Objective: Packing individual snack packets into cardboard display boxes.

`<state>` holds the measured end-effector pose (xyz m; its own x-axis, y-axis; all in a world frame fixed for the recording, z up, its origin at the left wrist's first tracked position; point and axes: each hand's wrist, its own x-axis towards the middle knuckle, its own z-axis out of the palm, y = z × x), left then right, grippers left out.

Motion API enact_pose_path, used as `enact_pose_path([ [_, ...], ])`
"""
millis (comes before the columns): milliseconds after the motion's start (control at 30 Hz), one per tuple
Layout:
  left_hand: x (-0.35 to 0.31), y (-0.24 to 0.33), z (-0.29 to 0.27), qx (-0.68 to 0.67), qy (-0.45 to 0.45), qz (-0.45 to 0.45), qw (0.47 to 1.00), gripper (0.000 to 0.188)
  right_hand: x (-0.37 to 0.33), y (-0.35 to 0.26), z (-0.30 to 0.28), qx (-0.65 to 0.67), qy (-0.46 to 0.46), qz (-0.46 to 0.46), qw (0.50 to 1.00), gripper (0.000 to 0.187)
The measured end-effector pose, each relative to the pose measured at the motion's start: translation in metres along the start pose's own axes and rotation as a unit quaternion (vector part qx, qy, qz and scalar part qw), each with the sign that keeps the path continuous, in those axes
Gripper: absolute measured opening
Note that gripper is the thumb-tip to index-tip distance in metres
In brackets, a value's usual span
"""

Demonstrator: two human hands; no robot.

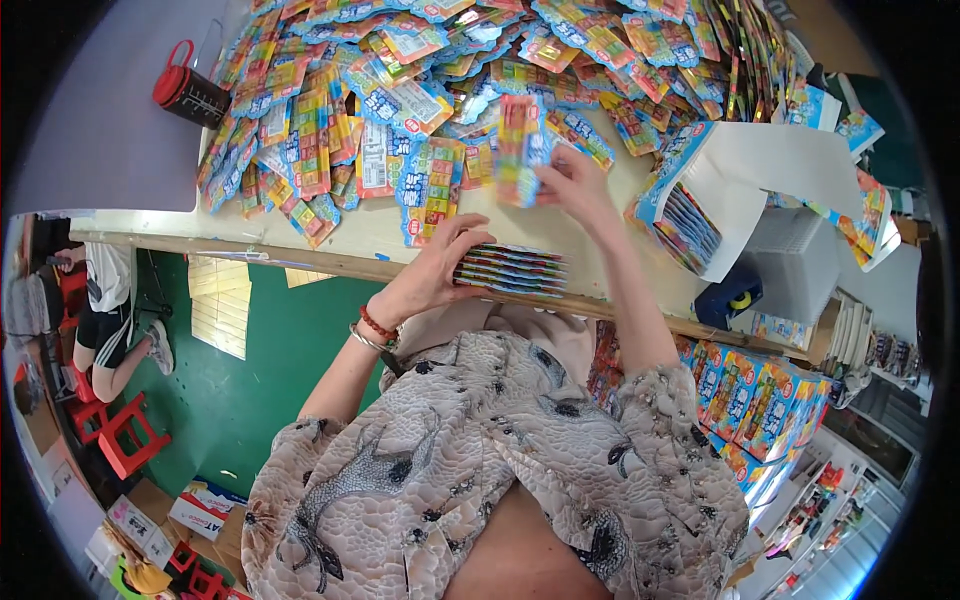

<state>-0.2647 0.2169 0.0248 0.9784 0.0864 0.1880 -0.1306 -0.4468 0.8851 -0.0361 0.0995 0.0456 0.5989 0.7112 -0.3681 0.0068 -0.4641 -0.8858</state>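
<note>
My left hand (440, 266) grips a stack of flat colourful packets (510, 270) by its left end, edges facing up, at the front edge of the table. Above and a little right of that stack, my right hand (575, 187) pinches a single flat packet (520, 150), blue with red and yellow, slightly blurred by motion. Beyond both hands spreads a large loose pile of similar packets (400, 100). To the right of my right hand stands an open white carton (735, 190) with a row of packets (685, 228) upright inside it.
A dark bottle with a red lid (190, 97) lies at the table's far left. A blue tape dispenser (728, 298) sits by the front right edge. Printed boxes (765, 400) are stacked below on the right. At left, another person (105, 300) is near red stools (130, 435).
</note>
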Motion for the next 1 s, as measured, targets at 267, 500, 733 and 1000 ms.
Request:
enact_pose_path([
  [267,-0.008,-0.001,0.004,-0.079,0.055,-0.048,0.994,0.077,-0.071,-0.061,-0.014,-0.5,-0.242,-0.113,0.824,0.017],
  [500,0.009,0.005,0.009,0.046,0.007,0.042,0.998,0.074,0.035,-0.056,0.067,-0.43,-0.119,-0.458,0.769,0.059],
  [733,-0.003,0.013,0.01,0.097,0.069,0.004,0.993,0.074,0.038,-0.059,0.076,-0.549,-0.185,-0.401,0.71,0.056],
  [1000,-0.005,0.013,-0.004,0.153,0.087,-0.009,0.984,0.077,0.006,-0.012,0.028,-0.315,-0.153,-0.255,0.901,0.041],
])
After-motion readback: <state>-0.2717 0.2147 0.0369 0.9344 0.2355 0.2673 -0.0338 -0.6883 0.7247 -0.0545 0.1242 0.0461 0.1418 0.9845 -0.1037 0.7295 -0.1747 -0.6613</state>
